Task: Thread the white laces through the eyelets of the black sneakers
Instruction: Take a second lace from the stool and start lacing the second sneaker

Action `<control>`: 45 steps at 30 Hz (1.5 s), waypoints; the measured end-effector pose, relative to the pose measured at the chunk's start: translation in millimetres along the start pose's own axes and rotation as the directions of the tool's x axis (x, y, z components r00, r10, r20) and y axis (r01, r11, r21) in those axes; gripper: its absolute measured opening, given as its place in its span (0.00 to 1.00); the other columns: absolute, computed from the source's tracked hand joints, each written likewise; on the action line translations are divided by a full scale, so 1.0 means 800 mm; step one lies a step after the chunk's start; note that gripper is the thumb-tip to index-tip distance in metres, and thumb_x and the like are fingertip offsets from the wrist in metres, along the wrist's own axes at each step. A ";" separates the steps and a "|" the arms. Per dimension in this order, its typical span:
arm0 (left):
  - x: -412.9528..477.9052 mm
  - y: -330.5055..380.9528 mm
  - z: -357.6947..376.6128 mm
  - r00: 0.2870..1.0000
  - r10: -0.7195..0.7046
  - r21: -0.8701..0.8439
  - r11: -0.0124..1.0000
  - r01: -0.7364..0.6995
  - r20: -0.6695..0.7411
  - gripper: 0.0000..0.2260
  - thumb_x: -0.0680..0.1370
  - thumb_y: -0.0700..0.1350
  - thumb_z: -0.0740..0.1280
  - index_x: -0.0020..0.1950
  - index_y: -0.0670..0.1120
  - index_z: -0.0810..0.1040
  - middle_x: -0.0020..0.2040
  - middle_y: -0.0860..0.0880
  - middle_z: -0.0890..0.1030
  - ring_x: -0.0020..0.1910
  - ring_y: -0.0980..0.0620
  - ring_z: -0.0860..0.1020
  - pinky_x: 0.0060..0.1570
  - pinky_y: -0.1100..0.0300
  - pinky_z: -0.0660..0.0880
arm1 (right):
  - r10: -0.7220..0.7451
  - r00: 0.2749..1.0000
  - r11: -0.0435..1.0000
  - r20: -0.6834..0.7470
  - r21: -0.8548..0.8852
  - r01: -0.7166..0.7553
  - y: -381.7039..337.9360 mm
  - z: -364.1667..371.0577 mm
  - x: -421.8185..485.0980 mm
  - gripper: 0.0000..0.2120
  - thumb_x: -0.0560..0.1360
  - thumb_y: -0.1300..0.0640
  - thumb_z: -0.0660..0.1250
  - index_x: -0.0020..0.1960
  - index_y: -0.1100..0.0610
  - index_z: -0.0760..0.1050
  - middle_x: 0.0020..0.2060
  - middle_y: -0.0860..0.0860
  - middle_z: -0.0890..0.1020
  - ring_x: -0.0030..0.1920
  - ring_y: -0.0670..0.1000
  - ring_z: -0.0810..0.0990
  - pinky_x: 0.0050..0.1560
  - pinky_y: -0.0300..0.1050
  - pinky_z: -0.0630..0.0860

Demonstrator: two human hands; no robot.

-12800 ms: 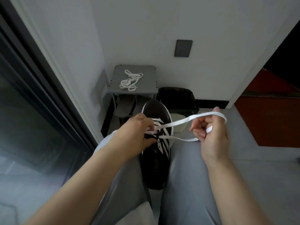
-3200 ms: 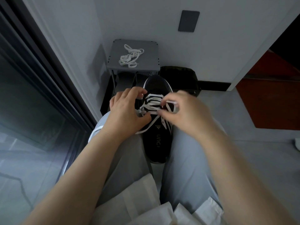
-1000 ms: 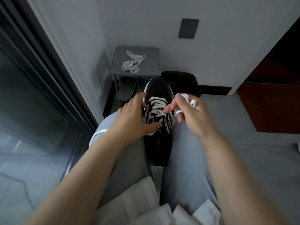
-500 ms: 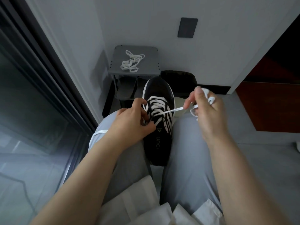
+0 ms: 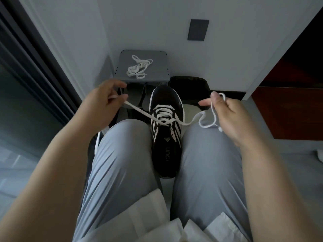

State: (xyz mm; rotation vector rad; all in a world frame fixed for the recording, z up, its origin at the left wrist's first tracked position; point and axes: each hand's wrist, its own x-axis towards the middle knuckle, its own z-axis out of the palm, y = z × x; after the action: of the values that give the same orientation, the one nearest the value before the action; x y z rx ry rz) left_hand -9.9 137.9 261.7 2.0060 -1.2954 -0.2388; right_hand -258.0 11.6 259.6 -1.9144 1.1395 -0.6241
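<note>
sneaker (image 5: 166,151) sits between knees (image 5: 125,137) before a white wall (image 5: 139,23), left hand (image 5: 103,105) and right hand (image 5: 229,116) pinching lace (image 5: 139,110).

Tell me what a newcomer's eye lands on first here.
The black sneaker is wedged at centre between the person's grey trouser legs, its white lace drawn out to both sides. The left hand pinches one end up left, and the right hand grips the other, looped loosely, on the right. Beyond, a second white lace lies bundled on a grey shoe rack by the wall.
</note>
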 end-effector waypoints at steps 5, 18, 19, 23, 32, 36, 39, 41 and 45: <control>0.000 0.011 0.028 0.996 0.086 0.158 0.984 -0.084 -0.008 0.15 0.75 0.43 0.68 0.61 0.49 0.76 0.59 0.46 0.76 0.60 0.45 0.71 0.61 0.55 0.64 | 0.060 0.977 0.976 -0.203 -0.191 -0.100 -0.012 -0.004 0.003 0.29 0.80 0.42 0.49 0.28 0.58 0.69 0.25 0.51 0.73 0.31 0.53 0.74 0.33 0.44 0.66; -0.054 0.074 0.092 0.907 0.202 -0.482 0.876 0.001 0.370 0.02 0.76 0.44 0.67 0.47 0.49 0.76 0.36 0.55 0.83 0.41 0.59 0.81 0.48 0.63 0.74 | 0.110 0.962 0.015 0.249 0.968 -0.252 -0.042 0.046 0.005 0.28 0.80 0.41 0.49 0.26 0.53 0.64 0.20 0.46 0.60 0.18 0.44 0.55 0.20 0.36 0.56; -0.054 0.071 0.089 0.911 0.181 -0.506 0.862 0.034 0.370 0.03 0.74 0.44 0.68 0.47 0.49 0.77 0.35 0.54 0.83 0.40 0.59 0.81 0.49 0.64 0.74 | 0.120 0.966 0.025 0.230 0.972 -0.235 -0.040 0.045 0.006 0.28 0.80 0.41 0.49 0.26 0.53 0.64 0.20 0.46 0.59 0.19 0.44 0.55 0.21 0.36 0.56; -0.052 0.065 0.085 0.954 0.133 -0.502 0.864 0.022 0.270 0.04 0.76 0.44 0.67 0.42 0.48 0.79 0.33 0.55 0.82 0.37 0.60 0.79 0.45 0.67 0.73 | 0.115 0.965 0.043 0.236 0.969 -0.242 -0.034 0.050 0.006 0.27 0.81 0.43 0.49 0.27 0.54 0.65 0.21 0.46 0.60 0.19 0.44 0.56 0.22 0.36 0.58; -0.049 0.062 0.085 0.968 0.087 -0.444 0.896 0.027 0.235 0.10 0.76 0.50 0.66 0.38 0.47 0.80 0.35 0.50 0.82 0.36 0.52 0.79 0.40 0.57 0.73 | -0.043 0.975 0.366 0.217 0.912 -0.187 -0.033 0.068 -0.005 0.18 0.79 0.50 0.55 0.37 0.59 0.72 0.24 0.46 0.63 0.24 0.44 0.59 0.29 0.36 0.60; -0.050 0.063 0.081 0.942 0.135 -0.420 0.908 0.006 0.306 0.07 0.75 0.47 0.67 0.38 0.56 0.79 0.34 0.59 0.81 0.37 0.65 0.77 0.41 0.72 0.70 | -0.029 0.981 0.270 0.191 0.946 -0.177 -0.032 0.066 -0.001 0.20 0.80 0.50 0.53 0.35 0.57 0.73 0.24 0.46 0.61 0.24 0.44 0.58 0.29 0.36 0.61; -0.052 0.062 0.079 0.913 0.180 -0.382 0.924 -0.029 0.366 0.07 0.75 0.53 0.65 0.38 0.58 0.78 0.38 0.57 0.82 0.40 0.62 0.78 0.44 0.71 0.70 | -0.017 0.986 0.227 0.166 0.961 -0.158 -0.032 0.064 0.001 0.25 0.81 0.50 0.52 0.30 0.55 0.75 0.24 0.47 0.61 0.23 0.44 0.58 0.28 0.36 0.61; -0.052 0.063 0.076 0.909 0.200 -0.384 0.922 -0.049 0.365 0.07 0.75 0.54 0.64 0.37 0.59 0.78 0.37 0.58 0.81 0.41 0.61 0.78 0.45 0.69 0.70 | -0.016 0.989 0.232 0.144 0.963 -0.137 -0.030 0.064 0.002 0.25 0.81 0.50 0.52 0.29 0.54 0.75 0.24 0.47 0.61 0.23 0.44 0.59 0.28 0.35 0.62; -0.050 0.061 0.072 0.917 0.183 -0.355 0.933 -0.049 0.353 0.07 0.75 0.46 0.67 0.39 0.57 0.79 0.38 0.57 0.82 0.42 0.59 0.78 0.48 0.67 0.71 | -0.029 0.990 0.292 0.134 0.949 -0.120 -0.022 0.066 0.004 0.24 0.81 0.50 0.53 0.30 0.53 0.76 0.25 0.46 0.62 0.24 0.43 0.59 0.29 0.35 0.62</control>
State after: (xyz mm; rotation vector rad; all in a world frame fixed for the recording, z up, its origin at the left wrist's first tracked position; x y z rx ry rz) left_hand -93.2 133.6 243.1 1.6260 -1.4891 -0.7755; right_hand -208.9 34.4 245.1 -0.7924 0.4511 -0.8703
